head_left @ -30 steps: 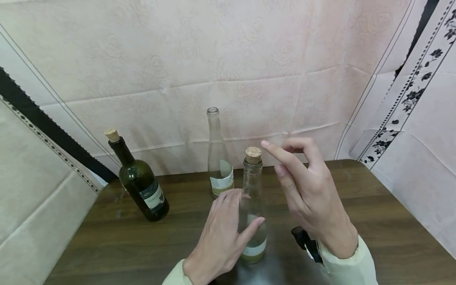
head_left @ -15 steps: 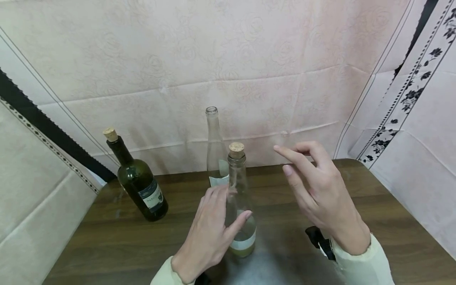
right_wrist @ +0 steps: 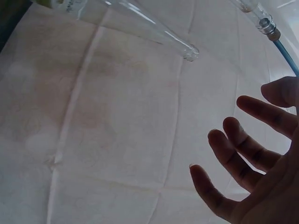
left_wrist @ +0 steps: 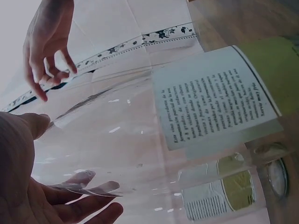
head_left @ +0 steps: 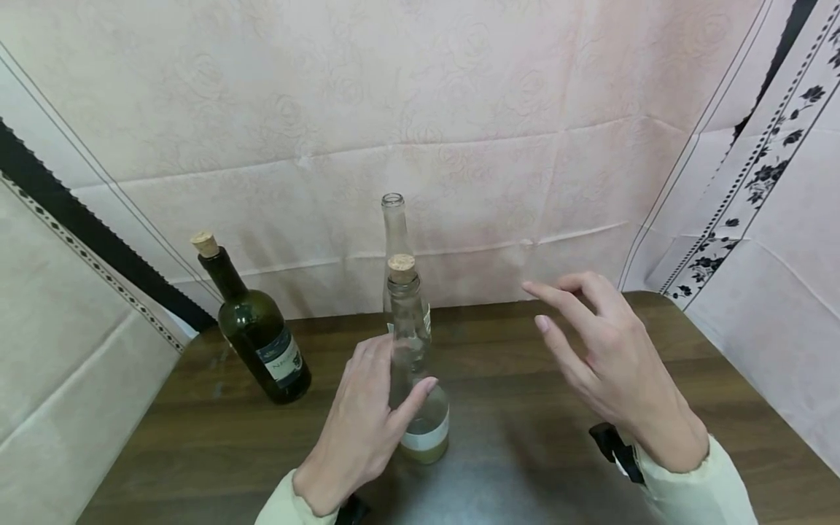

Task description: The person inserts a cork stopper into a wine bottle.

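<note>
My left hand [head_left: 357, 412] holds a clear glass bottle [head_left: 426, 437] at its body, thumb on the near side and fingers round the far left. A cork [head_left: 402, 267] sits in the bottle's mouth, standing partly above the rim. In the left wrist view the bottle's printed white label [left_wrist: 205, 100] and green lower band show large beside the thumb. Off to the right, my right hand [head_left: 610, 357] is held above the table with fingers loosely bent and nothing in them. The right wrist view has its spread fingers below the corked bottle's neck [right_wrist: 254, 14].
Behind the corked bottle stands a second clear bottle [head_left: 395, 227] without a cork, partly hidden by it. A dark green wine bottle [head_left: 259, 328] with a cork stands at the left. Patterned pale cloth [head_left: 485, 146] hangs behind the brown wooden table [head_left: 525, 437].
My left hand has carried the corked bottle leftward, so it now overlaps the uncorked clear bottle. My right hand has drawn away from the cork, to the right and slightly down.
</note>
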### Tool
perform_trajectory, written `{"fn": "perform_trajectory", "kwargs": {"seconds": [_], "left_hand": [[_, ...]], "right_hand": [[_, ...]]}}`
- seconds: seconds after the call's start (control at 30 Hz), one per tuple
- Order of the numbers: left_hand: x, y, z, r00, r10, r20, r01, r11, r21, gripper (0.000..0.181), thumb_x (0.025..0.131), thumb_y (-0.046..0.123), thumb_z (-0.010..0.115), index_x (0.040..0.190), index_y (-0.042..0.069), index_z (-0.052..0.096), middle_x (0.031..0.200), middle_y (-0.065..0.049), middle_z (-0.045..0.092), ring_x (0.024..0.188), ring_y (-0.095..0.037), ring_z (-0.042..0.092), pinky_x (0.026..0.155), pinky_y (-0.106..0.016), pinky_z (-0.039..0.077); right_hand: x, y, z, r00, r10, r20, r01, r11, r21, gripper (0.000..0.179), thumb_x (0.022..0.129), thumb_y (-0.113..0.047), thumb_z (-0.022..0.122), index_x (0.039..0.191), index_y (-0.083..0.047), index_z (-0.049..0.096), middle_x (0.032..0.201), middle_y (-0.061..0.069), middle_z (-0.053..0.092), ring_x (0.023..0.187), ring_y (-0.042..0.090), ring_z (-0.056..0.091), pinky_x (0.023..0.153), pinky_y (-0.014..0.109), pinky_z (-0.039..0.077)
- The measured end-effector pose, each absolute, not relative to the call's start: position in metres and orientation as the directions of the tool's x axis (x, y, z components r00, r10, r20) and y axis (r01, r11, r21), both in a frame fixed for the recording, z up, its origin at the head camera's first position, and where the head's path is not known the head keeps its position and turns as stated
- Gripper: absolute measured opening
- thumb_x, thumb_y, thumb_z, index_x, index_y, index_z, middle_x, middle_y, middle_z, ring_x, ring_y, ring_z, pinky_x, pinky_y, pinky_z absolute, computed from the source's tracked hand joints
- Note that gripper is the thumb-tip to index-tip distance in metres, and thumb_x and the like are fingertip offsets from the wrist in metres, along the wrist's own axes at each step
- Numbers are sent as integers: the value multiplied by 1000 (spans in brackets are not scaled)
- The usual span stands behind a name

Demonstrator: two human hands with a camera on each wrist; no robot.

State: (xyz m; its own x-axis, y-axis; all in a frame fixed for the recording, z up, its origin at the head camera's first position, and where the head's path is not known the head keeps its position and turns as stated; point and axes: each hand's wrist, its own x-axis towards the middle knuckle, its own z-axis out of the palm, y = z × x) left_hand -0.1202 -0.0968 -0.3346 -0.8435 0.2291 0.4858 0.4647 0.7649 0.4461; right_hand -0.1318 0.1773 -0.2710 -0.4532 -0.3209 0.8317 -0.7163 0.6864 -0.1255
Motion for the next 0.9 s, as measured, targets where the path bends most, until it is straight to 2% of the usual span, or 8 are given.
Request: {"fn": "perform_trajectory", "kwargs": {"seconds": [0.3, 0.53, 0.77, 0.9], "left_hand": [[-124, -112, -334, -860, 190, 473, 431, 766, 476, 50, 92, 60, 49, 127, 24, 50, 131, 9, 52, 125, -13, 44, 104, -43, 39], [-129, -118, -334, -850, 182, 494, 438, 765, 472, 44, 93, 56, 50, 122, 23, 50, 127, 7, 52, 118, -12, 46, 98, -39, 40], [-131, -124, -335, -863, 151, 482, 399, 789, 467, 46, 93, 60, 48, 120, 22, 49, 124, 6, 51, 115, -12, 46, 97, -38, 42], [-134, -127, -335, -863, 139, 485, 393, 789, 473, 46, 93, 59, 49, 121, 22, 49, 124, 7, 52, 114, -12, 46, 96, -38, 41]], "right_hand": [[-138, 193, -284, -450, -364, 815, -700, 710, -69, 33, 97, -28, 50, 121, -12, 66, 98, 7, 60, 87, 19, 51, 77, 30, 35], [-142, 206, -298, -486, -391, 781, -661, 749, -37, 31, 93, -26, 55, 118, -14, 67, 96, 4, 60, 84, 18, 52, 76, 32, 34], [-142, 216, -308, -507, -425, 750, -645, 764, -4, 30, 89, -25, 58, 116, -14, 68, 96, 3, 60, 85, 19, 53, 77, 35, 36], [-143, 222, -313, -548, -449, 706, -631, 776, 5, 31, 86, -24, 62, 115, -14, 69, 96, 1, 60, 87, 17, 54, 76, 36, 38]]}}
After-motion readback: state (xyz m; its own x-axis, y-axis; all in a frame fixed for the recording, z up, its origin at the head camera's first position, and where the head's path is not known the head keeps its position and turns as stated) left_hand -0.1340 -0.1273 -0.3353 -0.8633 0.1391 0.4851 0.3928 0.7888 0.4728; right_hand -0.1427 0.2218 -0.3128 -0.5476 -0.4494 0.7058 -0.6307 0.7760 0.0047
